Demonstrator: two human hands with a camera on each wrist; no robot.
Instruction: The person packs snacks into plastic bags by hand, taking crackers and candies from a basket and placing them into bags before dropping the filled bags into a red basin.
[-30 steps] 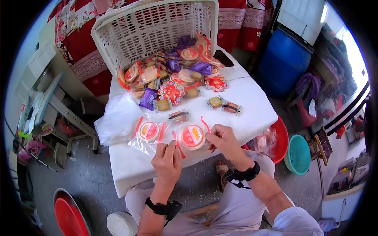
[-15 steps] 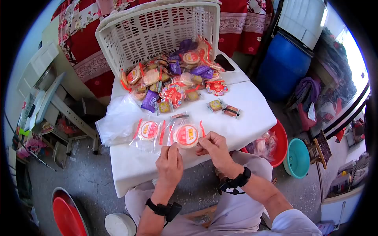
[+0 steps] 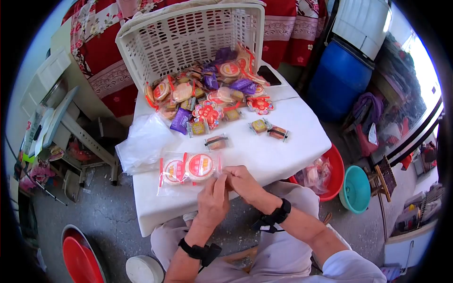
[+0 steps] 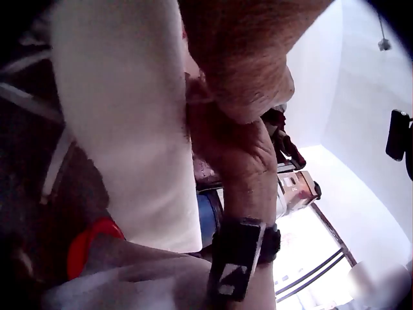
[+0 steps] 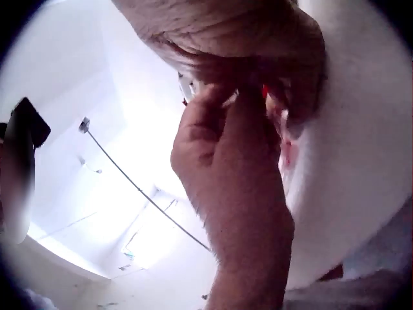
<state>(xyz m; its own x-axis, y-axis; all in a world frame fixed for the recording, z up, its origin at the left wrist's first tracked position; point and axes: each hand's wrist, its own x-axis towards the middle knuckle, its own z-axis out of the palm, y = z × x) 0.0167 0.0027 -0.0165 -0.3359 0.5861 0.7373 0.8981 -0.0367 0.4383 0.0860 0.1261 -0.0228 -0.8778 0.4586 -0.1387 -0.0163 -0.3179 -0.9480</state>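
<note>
Two round wrapped biscuits with red-and-white labels lie side by side near the table's front in the head view. The right-hand biscuit partly overlaps the left-hand biscuit. Clear plastic wrapper with red strips surrounds them. My left hand and right hand meet at the wrapper's right end, both pinching the plastic there. Their fingertips are bunched together, hiding the pinched bit. In the right wrist view the left hand reaches up to the right hand, with a little red between them.
A white basket lies tipped at the table's back, spilling wrapped snacks. Loose small packets lie in front, and clear bags on the left. A phone is at the back right. Basins stand on the floor.
The right-hand biscuit has moved left, from beside the other biscuit to partly over it. My right hand has come left to meet the left hand, which has shifted slightly right.
</note>
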